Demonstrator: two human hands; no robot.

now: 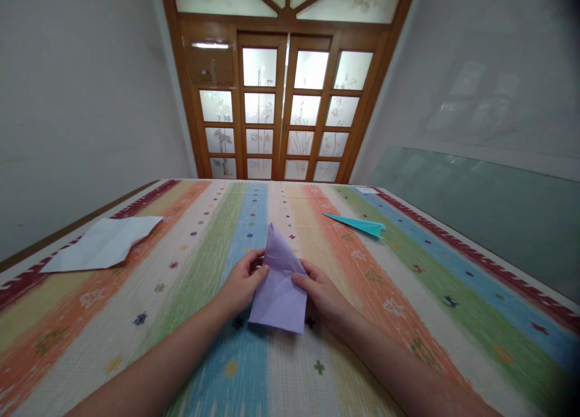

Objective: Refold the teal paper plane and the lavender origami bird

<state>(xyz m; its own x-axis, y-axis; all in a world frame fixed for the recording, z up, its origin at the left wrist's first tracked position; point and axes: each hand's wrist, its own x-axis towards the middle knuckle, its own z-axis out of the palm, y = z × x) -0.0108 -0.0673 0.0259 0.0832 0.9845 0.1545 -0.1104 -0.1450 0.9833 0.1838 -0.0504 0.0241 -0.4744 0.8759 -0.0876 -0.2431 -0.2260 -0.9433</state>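
A lilac sheet of paper (280, 287), folded to a point at its far end, lies in the middle of a striped mat. My left hand (242, 281) pinches its left edge with thumb and fingers. My right hand (324, 296) presses on its right edge, thumb on top of the paper. The paper's near end is a square edge resting on the mat between my wrists.
A teal paper plane (357, 224) lies farther off to the right. White paper sheets (104, 243) lie at the left edge of the striped mat (408, 296). Wooden doors with glass panes (283, 112) stand beyond. A glass pane (489, 205) leans on the right wall.
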